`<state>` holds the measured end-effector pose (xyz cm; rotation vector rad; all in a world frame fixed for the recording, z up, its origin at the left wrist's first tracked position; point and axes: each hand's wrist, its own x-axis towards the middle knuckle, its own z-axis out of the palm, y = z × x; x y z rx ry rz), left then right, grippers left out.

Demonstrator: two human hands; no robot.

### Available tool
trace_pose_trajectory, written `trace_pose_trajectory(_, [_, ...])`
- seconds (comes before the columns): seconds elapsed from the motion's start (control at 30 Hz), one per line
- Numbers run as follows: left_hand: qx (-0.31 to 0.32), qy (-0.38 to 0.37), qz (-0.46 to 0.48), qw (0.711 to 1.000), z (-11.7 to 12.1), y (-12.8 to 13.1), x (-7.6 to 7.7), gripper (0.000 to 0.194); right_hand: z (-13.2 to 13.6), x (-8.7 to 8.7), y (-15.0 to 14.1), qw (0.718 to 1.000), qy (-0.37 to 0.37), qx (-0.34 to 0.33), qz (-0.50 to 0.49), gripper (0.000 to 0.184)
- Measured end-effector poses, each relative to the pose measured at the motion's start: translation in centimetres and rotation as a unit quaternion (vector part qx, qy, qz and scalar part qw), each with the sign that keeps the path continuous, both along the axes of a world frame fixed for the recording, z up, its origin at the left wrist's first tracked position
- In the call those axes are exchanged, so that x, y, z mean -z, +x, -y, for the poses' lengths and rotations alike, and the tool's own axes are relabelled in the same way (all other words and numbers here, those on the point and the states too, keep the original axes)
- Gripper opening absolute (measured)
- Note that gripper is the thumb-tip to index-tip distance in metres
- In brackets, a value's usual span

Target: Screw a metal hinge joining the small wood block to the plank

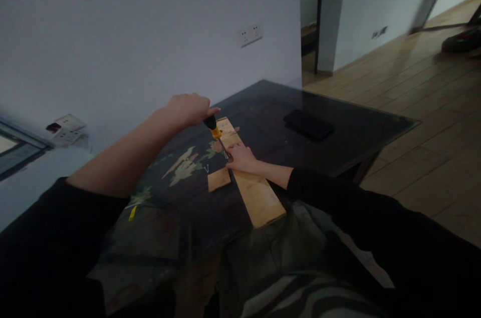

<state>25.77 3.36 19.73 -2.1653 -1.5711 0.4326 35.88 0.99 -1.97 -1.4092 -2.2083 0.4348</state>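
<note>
Gripping 1 screwdriver (215,132) is left hand (190,108); right hand (242,159), hold unclear, touches 1 board (260,199).

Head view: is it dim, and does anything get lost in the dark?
Head view: dim, brighter at upper right; the black sleeves show almost no detail; the black phone nearly merges with the table; the screwdriver stands out by its yellow collar.

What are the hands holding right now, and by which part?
The left hand grips the screwdriver by its black handle end. The right hand lies on the long board; whether it pinches anything can't be told.
</note>
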Motion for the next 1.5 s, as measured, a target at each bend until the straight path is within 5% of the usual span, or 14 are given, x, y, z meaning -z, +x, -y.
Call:
trace_pose_trajectory(0.2, [0.049, -0.12, -0.027, 0.991, -1.0, -0.1, -1.2, 0.055, 0.0, 0.1, 0.1, 1.0, -0.002, -0.002, -0.003, 0.034])
trace_pose_trajectory(0.47, [-0.002, -0.013, 0.005, 1.0, -0.3, -0.1, 0.1, 0.06, -0.3, 0.3, 0.0, 1.0, -0.006, -0.003, 0.008, 0.036])
trace_pose_trajectory(0.7, [0.071, -0.117, -0.003, 0.991, -1.0, -0.6, -1.0, 0.055, -0.4, 0.3, -0.1, 1.0, -0.01, -0.002, 0.008, 0.04])
trace_pose_trajectory(0.93, [0.01, -0.007, 0.014, 1.0, 0.4, 0.4, -0.3, 0.059, 0.0, -0.3, 0.0, 1.0, -0.019, 0.004, -0.002, 0.031])
trace_pose_trajectory(1.17, [0.049, -0.095, -0.006, 0.994, 0.3, 0.4, -1.0, 0.048, -0.1, -0.1, -0.2, 1.0, -0.023, 0.016, 0.001, 0.03])
trace_pose_trajectory(1.5, [0.005, -0.033, -0.002, 0.999, 1.2, 0.9, 0.0, 0.063, -0.1, -0.2, 0.0, 1.0, -0.018, 0.006, 0.005, 0.034])
